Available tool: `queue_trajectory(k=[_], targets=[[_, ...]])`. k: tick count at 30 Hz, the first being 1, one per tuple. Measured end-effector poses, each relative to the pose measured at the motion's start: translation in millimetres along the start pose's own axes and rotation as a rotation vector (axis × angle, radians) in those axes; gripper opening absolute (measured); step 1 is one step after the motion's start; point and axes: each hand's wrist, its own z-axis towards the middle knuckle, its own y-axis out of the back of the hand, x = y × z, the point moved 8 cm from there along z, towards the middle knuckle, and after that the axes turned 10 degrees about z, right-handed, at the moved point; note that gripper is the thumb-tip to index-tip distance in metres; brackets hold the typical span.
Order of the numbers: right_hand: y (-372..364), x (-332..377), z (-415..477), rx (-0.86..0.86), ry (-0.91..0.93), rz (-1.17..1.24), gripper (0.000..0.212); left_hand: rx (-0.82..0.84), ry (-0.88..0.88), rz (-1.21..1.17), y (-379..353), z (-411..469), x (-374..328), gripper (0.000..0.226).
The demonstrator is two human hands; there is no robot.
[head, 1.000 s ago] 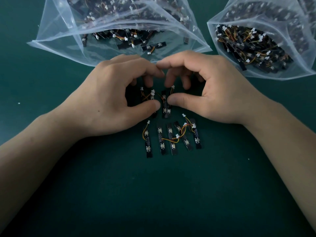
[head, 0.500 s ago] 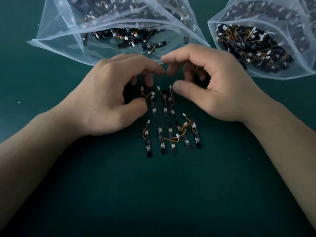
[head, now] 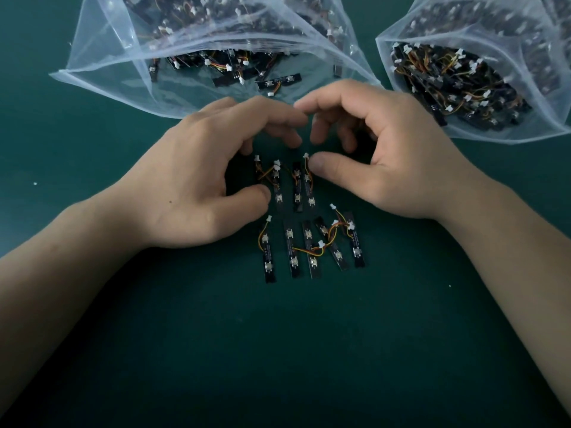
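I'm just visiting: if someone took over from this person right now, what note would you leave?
Left hand: arched over the far row of strips, thumb beside it, gripping nothing.
Right hand: arched likewise, thumb at the row's right end.
Done: near row of five strips laid out, one tilted.
To do: straighten the far row, probably; more strips wait in the open bag and the right-hand bag.

No legible print on boards [head: 297, 186] or bags [head: 129, 88]
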Motion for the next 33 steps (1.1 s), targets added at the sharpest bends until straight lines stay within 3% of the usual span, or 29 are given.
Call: queue_trajectory(k=[7, 14, 21, 33], targets=[[6.8, -4.5, 0.9, -0.107, 0.006, -0.029, 0.035, -0.069, 0.057, -0.089, 3.3, -0.8, 4.4, 0.068], [-1.5, -4.0, 16.2, -0.003, -0.043, -0.259, 0.048, -0.071, 0.078, -0.111, 2.3, -0.5, 4.4, 0.063], [-9.7, 1.3, 26.8, 0.058, -0.072, -0.44, 0.044, -0.073, 0.063, -0.079, 3.6, 0.4, 2.7, 0.062], [-3.2, 1.8, 20.3, -0.183, -0.047, -0.411, 0.032, -0.066, 0.037, -0.032, 4.0, 1.3, -0.4, 0.062]])
